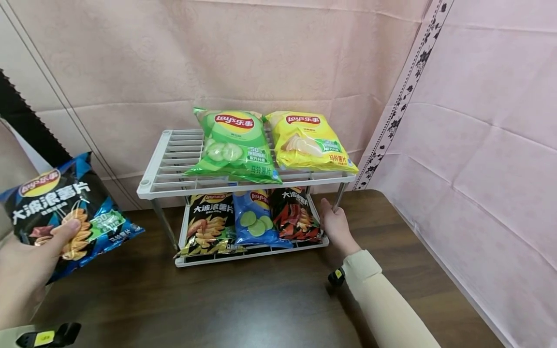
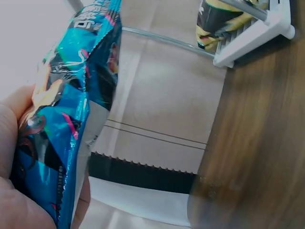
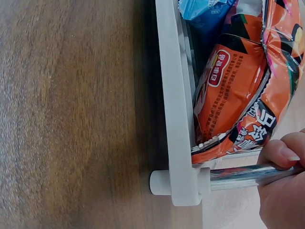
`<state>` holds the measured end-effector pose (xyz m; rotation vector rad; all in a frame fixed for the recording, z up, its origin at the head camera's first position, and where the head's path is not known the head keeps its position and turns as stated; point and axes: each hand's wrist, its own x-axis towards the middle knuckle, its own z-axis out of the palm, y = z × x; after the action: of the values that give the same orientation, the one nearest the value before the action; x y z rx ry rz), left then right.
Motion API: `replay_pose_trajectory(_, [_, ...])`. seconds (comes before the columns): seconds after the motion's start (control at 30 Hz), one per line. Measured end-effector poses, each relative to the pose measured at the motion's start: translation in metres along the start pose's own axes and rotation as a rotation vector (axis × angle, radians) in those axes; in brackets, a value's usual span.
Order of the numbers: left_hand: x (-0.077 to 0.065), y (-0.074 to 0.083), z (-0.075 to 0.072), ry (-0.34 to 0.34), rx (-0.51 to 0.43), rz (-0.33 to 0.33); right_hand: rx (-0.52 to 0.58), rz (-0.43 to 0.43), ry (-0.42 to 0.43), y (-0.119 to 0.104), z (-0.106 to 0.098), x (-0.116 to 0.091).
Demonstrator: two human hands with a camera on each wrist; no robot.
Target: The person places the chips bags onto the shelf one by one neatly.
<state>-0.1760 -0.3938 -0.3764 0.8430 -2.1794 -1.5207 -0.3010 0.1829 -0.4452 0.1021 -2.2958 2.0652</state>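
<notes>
At the left of the head view, my left hand (image 1: pixel 30 270) grips a black and blue bag of potato chips (image 1: pixel 48 217), thumb across its front. The left wrist view shows this bag (image 2: pixel 62 114) side-on. My right hand (image 1: pixel 337 224) holds the right metal post (image 3: pixel 243 176) of a two-tier white rack (image 1: pixel 243 187), fingers curled round it in the right wrist view. Beside that hand, a black and red chip bag (image 1: pixel 293 217) stands on the lower tier. Next to it are a blue chip bag (image 1: pixel 254 227) and a black and gold chip bag (image 1: pixel 209 227).
On the upper tier lie a green chip bag (image 1: pixel 235 150) and a yellow chip bag (image 1: pixel 309 142); slats show at its left end. The rack stands on a dark wooden table (image 1: pixel 243 299). Pale pink cloth (image 1: pixel 304 53) hangs behind and at the right.
</notes>
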Motion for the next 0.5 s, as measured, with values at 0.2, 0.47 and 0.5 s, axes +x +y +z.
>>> replay_pose_trajectory(0.2, [-0.014,0.015,0.002,0.185,-0.112,0.081,0.01,-0.012,-0.003,0.001,0.001,0.0])
replay_pose_trajectory(0.47, [-0.019,0.023,-0.001,0.24,-0.355,0.3,0.019,-0.013,-0.03,0.0,-0.001,0.001])
replay_pose_trajectory(0.5, [-0.021,0.026,0.0,0.217,-0.416,0.303,0.017,-0.01,-0.026,0.0,-0.001,0.001])
